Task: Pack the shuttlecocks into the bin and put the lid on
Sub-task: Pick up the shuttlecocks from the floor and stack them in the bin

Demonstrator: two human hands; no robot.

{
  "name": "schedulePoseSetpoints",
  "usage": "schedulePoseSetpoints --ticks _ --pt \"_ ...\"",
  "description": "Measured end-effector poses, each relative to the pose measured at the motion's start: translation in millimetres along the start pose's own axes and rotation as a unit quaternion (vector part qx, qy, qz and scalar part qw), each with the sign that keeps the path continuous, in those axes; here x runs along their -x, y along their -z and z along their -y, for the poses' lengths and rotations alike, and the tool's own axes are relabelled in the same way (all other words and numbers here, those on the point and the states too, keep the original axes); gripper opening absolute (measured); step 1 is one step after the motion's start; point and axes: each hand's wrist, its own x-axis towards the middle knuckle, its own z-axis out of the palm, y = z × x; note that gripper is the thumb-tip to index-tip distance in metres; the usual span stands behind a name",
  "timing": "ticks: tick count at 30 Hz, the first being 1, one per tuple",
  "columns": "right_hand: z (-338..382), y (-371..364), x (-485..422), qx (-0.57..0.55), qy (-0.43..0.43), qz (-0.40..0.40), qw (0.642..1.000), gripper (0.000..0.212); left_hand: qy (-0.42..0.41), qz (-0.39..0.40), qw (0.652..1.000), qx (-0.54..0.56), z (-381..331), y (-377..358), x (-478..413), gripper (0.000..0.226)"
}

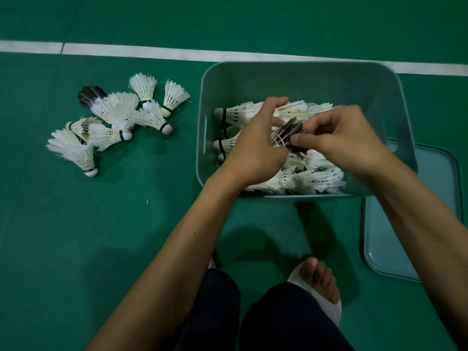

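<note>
1. Shuttlecocks [316, 173] lie heaped in the bin [304, 65], white feathers directly under our fingers.
2. Left hand [255, 148]: fingers [274, 122] are curled inward and closed on the left side of a dark shuttlecock [288, 133]. The topmost digit stretches out above it. We cannot tell whether that one touches.
3. Right hand [342, 143]: thumb and forefinger tips are drawn together in a tight pinch on the dark shuttlecock's right side. The other fingers are folded behind, and their contact is not clear to us.
4. Dark shuttlecock is held between the two sets of fingertips, just above the white heap and inside the bin walls.
5. Loose pile [119, 120] of shuttlecocks lies on the green floor, well apart to the left of our left fingers. They are mostly white, with one dark-feathered at the far edge.
6. Lid [415, 224] lies flat on the floor, to the right of our right fingers and nearer to us. Its far end is hidden behind the bin's wall.
</note>
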Motion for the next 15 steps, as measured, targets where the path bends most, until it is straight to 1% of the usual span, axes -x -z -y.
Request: schedulePoseSetpoints --ticks 2,4,5,6,7,11,13,15 --pt "-5.2 -0.3 -11.6 0.021 -0.064 0.001 0.998 0.012 -0.001 -0.042 0.996 -0.077 3.1 1.2 3.5 0.071" --pt "-12.2 -0.4 -24.0 0.018 -0.133 -0.02 0.991 0.005 0.034 -0.111 0.983 -0.142 2.7 4.3 9.4 0.064" --pt "-14.2 -1.3 -28.8 0.013 -0.159 -0.028 0.987 0.006 0.055 -0.13 0.977 -0.162 1.1 6.1 12.5 0.059" --pt "-15.0 -3.4 -33.0 0.004 -0.176 -0.031 0.984 0.009 0.074 -0.128 0.972 -0.185 0.3 7.3 14.6 0.056" --pt "-14.3 -7.0 -36.4 -0.005 -0.19 -0.028 0.981 0.01 0.094 -0.109 0.966 -0.212 0.0 7.8 15.2 0.056" --pt "-0.3 -33.1 -44.8 -0.046 -0.215 -0.012 0.975 0.009 0.175 -0.013 0.941 -0.29 5.3 10.4 9.6 0.064" --pt "6.6 -49.3 -48.5 -0.062 -0.229 0.009 0.971 0.008 0.186 0.014 0.933 -0.307 7.1 11.7 5.6 0.06" --pt "9.8 -64.9 -52.3 -0.068 -0.241 0.021 0.968 0.006 0.188 0.024 0.93 -0.315 7.4 13.9 2.7 0.05"
